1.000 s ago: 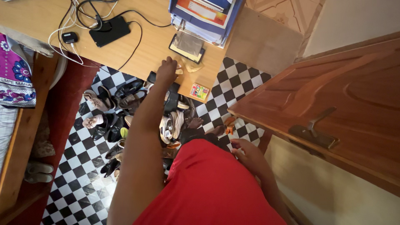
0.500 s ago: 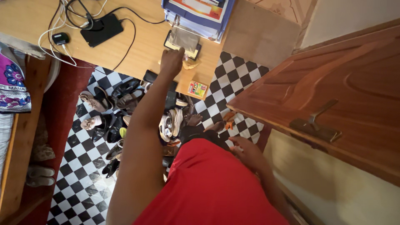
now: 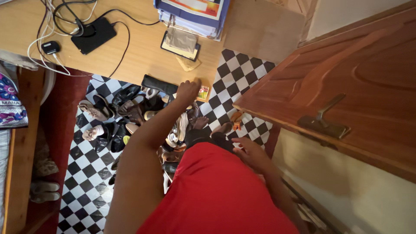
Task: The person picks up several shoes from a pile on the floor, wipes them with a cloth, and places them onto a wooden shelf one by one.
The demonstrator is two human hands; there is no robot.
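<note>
While the left hand (image 3: 187,91) reaches to the front edge of the pale wooden counter (image 3: 143,47), its curled fingers touch a small flat packet printed in red, yellow and green (image 3: 203,92) lying at the counter's corner; whether the fingers actually grip it cannot be told, since the hand covers most of it. Just beside the hand, a long black case (image 3: 158,83) lies along the same edge. Farther back on the counter sit a crumpled tan paper scrap (image 3: 188,64), a dark-framed flat device with a grey cloth on it (image 3: 180,43), and a stack of blue-edged books and folders (image 3: 190,13). Well to the left lie a black rectangular pack (image 3: 93,35) and a tangle of black and white cables (image 3: 60,21). The right hand (image 3: 249,154) rests with fingers loosely spread against the red garment (image 3: 216,190), holding nothing. Below the counter, a heap of shoes and sandals (image 3: 130,117) crowds the black-and-white checkered floor (image 3: 86,182), and a brown wooden door with a metal lever handle (image 3: 323,123) stands on the right.
</note>
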